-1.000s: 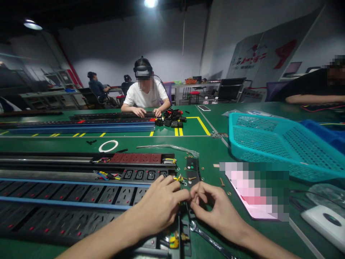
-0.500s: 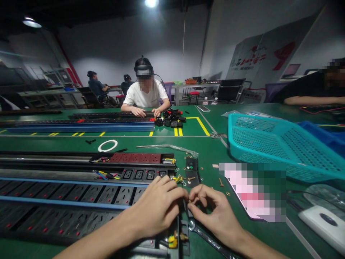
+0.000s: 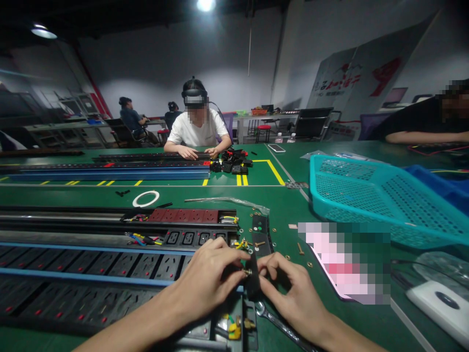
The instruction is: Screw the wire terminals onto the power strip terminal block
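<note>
My left hand (image 3: 208,286) and my right hand (image 3: 287,291) meet at the right end of the long black power strips (image 3: 110,274). The left fingers pinch a small brass screw (image 3: 246,271) against a black end plate (image 3: 253,281). My right hand grips that plate from the other side, fingers curled. Yellow wire ends and brass terminals (image 3: 236,330) show just below the hands. A steel wrench (image 3: 273,320) lies under my right wrist. A second black plate (image 3: 261,234) with loose brass screws and washers (image 3: 300,248) lies just beyond the hands.
A teal plastic basket (image 3: 373,195) stands at the right, a white device (image 3: 436,305) near the right front. A white ring (image 3: 146,198) and a clear bag (image 3: 229,200) lie mid-table. A person in a white shirt (image 3: 198,129) works opposite; another person's arm (image 3: 425,134) rests far right.
My fingertips have parted slightly, so the brass screw and the black plate now show between them. Both hands have shifted a little lower and nearer.
</note>
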Demonstrator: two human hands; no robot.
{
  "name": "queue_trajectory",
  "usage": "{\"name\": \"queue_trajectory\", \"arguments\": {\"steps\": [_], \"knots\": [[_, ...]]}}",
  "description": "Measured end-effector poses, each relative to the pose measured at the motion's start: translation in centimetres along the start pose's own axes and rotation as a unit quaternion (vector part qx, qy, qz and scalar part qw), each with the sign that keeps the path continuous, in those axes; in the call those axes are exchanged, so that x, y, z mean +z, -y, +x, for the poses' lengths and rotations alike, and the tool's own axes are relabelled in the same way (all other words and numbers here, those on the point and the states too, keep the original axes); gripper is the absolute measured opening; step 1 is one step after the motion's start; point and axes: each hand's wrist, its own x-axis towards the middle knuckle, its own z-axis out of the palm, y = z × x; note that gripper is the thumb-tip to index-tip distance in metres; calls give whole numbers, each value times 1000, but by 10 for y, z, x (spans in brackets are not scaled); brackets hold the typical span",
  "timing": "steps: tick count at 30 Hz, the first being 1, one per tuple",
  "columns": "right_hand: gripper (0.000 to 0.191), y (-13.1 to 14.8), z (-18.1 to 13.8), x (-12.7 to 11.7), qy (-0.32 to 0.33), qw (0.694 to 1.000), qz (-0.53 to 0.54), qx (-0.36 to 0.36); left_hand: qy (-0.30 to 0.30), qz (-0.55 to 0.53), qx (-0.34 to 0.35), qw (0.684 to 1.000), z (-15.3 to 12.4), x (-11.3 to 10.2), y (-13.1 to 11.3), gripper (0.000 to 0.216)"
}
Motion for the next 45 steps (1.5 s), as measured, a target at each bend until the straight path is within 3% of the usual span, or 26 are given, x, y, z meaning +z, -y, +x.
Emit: {"name": "queue_trajectory", "arguments": {"steps": [3,18,27,37,43,45], "knots": [[24,-2,0,1,1,1000,0,13,3,7,-10,1000,0,0,0,3],[7,6,4,-2,42,999,-26,21,35,-29,-1,999,2,-5,3,9],[12,7,6,-3,50,997,-56,13,49,-22,0,999,2,-6,5,7],[31,9,8,-3,105,993,-39,30,49,-12,9,999,2,-5,5,7],[3,9,7,-2,81,995,-49,12,52,-10,3,999,1,-5,4,7],[2,8,6,-1,69,997,-44,0,53,-9,-1,999,2,-6,4,8]]}}
